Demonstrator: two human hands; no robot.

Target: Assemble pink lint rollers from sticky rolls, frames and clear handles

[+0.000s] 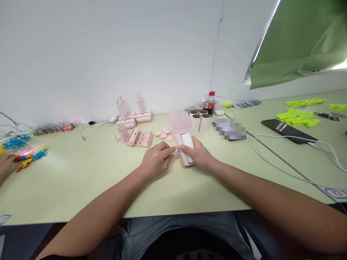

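My right hand [201,154] is closed around a pink plastic case [183,157] with its thumb on top. A white cylinder, like a roll, [187,140] lies inside the case, partly under my fingers. At the case's left side, my left hand [158,159] has thumb and forefinger pinched together. What is between those fingertips is too small to make out. Just behind the case stands a translucent pink panel [179,122]; I cannot tell whether it joins the case. Several pink discs [164,134] are piled left of it, beside an opened pink case [142,139].
Several white tubes [205,122] stand behind my right hand, near a cola bottle [209,103]. Assembled pink pieces [127,116] stand by the wall. White cables and a dark phone [288,131] lie right. Another person's hand [5,164] is at far left, near colourful toys [32,157].
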